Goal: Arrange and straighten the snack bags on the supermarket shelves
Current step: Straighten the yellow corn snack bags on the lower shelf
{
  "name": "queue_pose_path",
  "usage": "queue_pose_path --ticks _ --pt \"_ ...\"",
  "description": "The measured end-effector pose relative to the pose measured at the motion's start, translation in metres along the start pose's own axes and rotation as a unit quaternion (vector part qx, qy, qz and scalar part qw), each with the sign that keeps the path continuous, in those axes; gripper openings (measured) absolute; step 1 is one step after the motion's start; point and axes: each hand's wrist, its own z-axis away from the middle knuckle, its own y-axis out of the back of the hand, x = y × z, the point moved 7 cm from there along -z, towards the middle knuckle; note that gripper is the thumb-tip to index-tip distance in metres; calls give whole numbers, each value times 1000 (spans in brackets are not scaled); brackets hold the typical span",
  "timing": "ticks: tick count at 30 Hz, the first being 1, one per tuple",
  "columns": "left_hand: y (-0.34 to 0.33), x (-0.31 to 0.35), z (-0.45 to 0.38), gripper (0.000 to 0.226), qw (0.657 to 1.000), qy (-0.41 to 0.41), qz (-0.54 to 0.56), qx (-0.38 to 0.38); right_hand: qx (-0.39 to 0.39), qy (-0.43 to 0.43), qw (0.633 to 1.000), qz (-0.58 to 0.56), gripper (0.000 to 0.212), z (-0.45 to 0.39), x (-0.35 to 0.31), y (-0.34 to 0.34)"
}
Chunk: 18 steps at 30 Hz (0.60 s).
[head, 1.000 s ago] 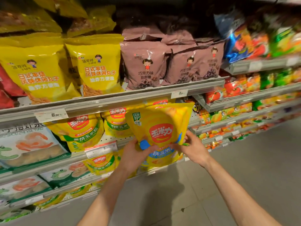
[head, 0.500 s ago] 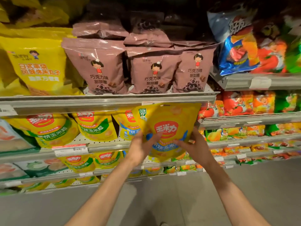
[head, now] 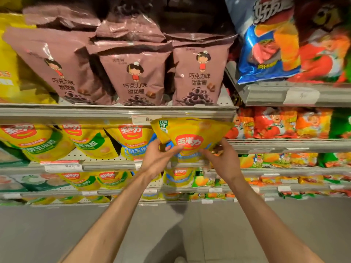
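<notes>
Both hands hold one yellow corn snack bag (head: 191, 135) with a red oval logo and a green "39°" badge, at the shelf edge (head: 114, 112) above them. The left hand (head: 157, 158) pinches its lower left; the right hand (head: 222, 158) grips its lower right. Above the hands stand mauve bags (head: 136, 76) reading "巧克力味 甜甜圈".

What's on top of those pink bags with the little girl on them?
More of the same pink bags lie flat across the tops of the standing pink bags. Behind them the shelf is dark, so how many more sit further back cannot be seen.
</notes>
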Motion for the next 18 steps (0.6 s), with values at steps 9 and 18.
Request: queue_pose_path --ticks 9,18 --pt "-3 -16 -17 32 999 -18 -32 23 -35 -52 992 -112 34 -19 27 -27" --pt "-13 -22 -28 16 999 -20 -36 36 -36 -41 989 -135 54 -22 28 -35"
